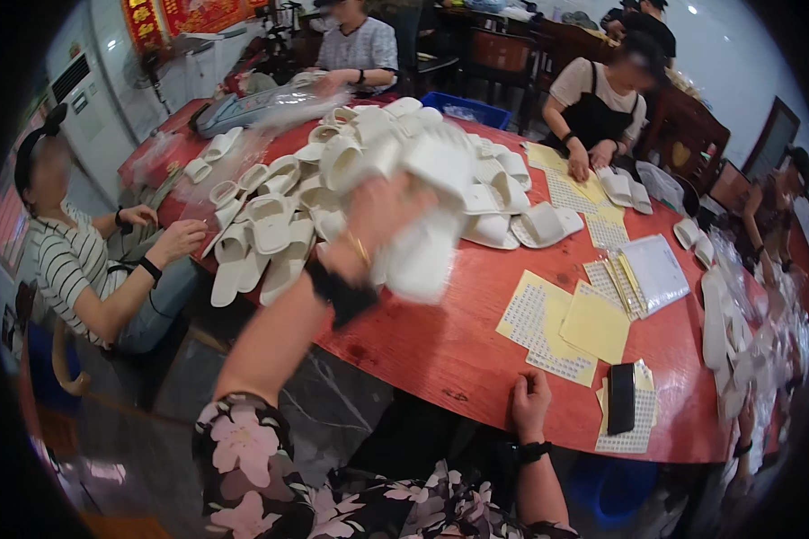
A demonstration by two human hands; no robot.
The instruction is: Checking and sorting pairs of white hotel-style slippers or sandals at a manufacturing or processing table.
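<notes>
My left hand [382,220] reaches over the red table and is closed on a pair of white slide slippers [418,265]. Hand and slippers are smeared by motion, so the exact grip is hard to make out. Just behind and beside them lies a heap of white slide slippers [274,220]. My right hand [530,402] rests at the table's near edge, its fingers curled in with nothing visible in them. Close to it are yellow-backed sheets of small stickers [535,319] and a black phone-like slab [621,398] lying on another sticker sheet [643,422].
A clear packet [661,274] lies right of the sheets. Across the red table [404,359], one person handles sticker sheets beside a slipper pair [625,190]. Others sit at the left and far side. Plastic bags and slippers [728,332] crowd the right edge; a blue crate [467,108] stands behind the heap.
</notes>
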